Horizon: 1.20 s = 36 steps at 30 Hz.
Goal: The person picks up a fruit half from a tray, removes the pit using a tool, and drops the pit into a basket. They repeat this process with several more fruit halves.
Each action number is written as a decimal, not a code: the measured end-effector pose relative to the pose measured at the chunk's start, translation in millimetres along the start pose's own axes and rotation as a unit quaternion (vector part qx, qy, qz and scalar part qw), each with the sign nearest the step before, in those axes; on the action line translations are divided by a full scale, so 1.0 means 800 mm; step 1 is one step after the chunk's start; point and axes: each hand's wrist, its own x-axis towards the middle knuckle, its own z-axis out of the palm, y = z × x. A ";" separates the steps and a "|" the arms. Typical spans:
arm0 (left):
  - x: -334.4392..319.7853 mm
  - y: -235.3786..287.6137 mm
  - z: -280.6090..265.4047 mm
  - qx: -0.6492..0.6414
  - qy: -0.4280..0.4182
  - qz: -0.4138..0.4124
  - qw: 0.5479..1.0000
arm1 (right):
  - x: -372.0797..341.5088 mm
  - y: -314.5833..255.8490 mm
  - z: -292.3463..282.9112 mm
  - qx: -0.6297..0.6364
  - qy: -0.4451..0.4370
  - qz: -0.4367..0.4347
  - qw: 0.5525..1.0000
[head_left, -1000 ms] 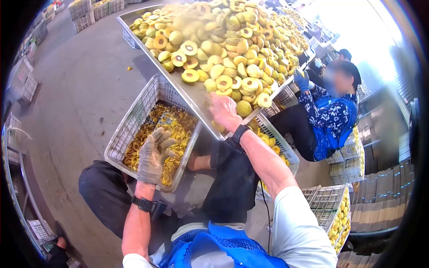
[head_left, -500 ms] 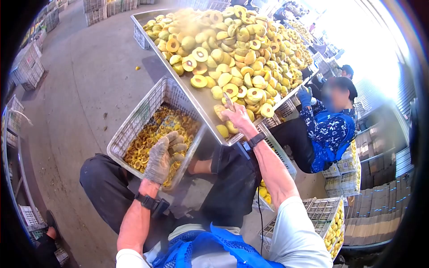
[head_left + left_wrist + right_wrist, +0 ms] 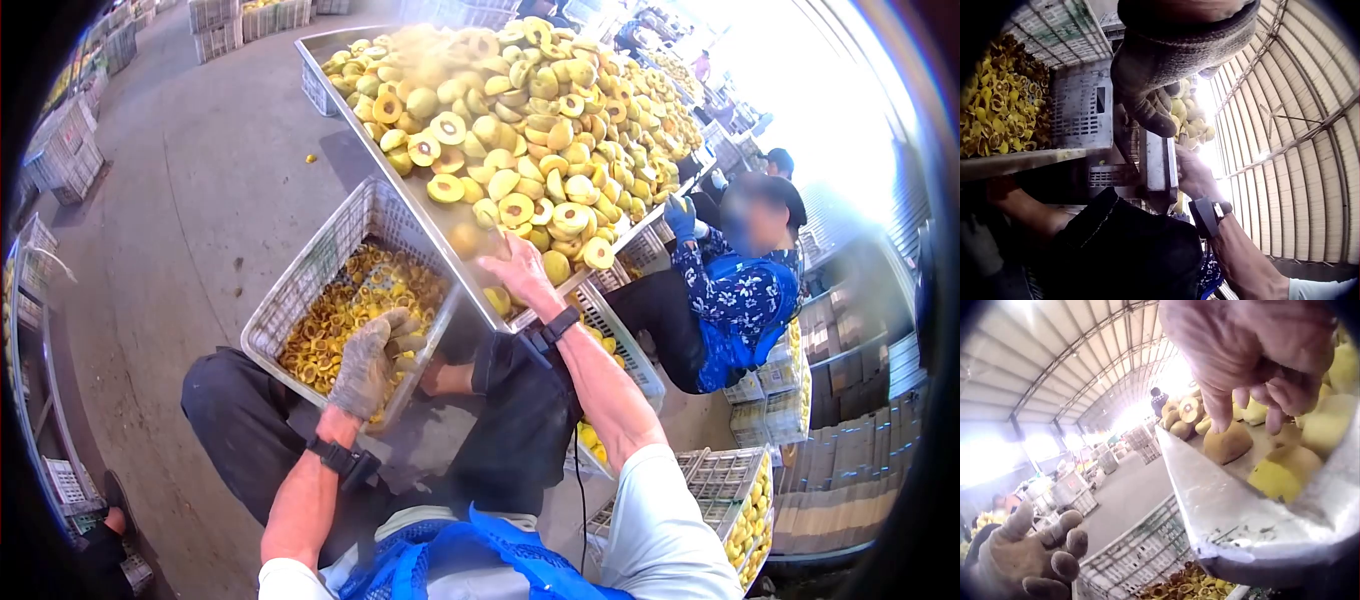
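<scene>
Yellow peach halves (image 3: 515, 208) lie heaped on a metal tray table (image 3: 440, 222). At its near corner, my bare right hand (image 3: 525, 273) reaches over the tray with curled fingers and holds a slim metal tool (image 3: 1183, 135), mostly hidden by the hand. In the right wrist view, one fingertip rests at the top of a peach half (image 3: 1229, 442), beside a yellow peach piece (image 3: 1285, 472). My gloved left hand (image 3: 368, 362) hovers over a plastic crate (image 3: 290, 262) of ring-shaped peach scraps (image 3: 335, 310), fingers loosely bent, palm bare in the right wrist view.
Another crate (image 3: 630, 355) with yellow fruit stands under the tray's right side. A person in a blue vest (image 3: 745, 300) sits to the right. Crates of fruit (image 3: 740, 490) are at the lower right, with stacked crates (image 3: 65, 150) at the far left.
My right hand first shifted back from the fruit with the metal tool showing, then turned lower over the tray corner by a peach half. My left hand stays over the scrap crate, slightly to the right.
</scene>
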 end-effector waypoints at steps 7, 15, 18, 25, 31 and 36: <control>-0.001 -0.002 -0.003 0.007 -0.004 -0.001 1.000 | 0.026 -0.032 0.017 -0.158 -0.071 -0.117 0.978; -0.004 -0.001 0.001 0.019 -0.003 -0.002 1.000 | 0.043 -0.014 0.025 -0.104 -0.080 -0.075 0.989; -0.006 -0.001 0.003 0.018 -0.009 0.000 1.000 | 0.041 0.001 0.018 -0.014 -0.036 -0.032 0.999; -0.005 0.006 0.012 0.057 -0.011 0.006 0.998 | -0.011 -0.042 -0.019 0.560 -0.156 0.232 0.780; -0.009 0.012 0.018 0.124 0.005 0.058 0.991 | -0.085 -0.095 0.017 0.649 -0.297 0.215 0.666; -0.007 0.019 0.017 0.134 0.028 0.084 0.987 | -0.115 -0.095 0.060 0.621 -0.323 0.229 0.677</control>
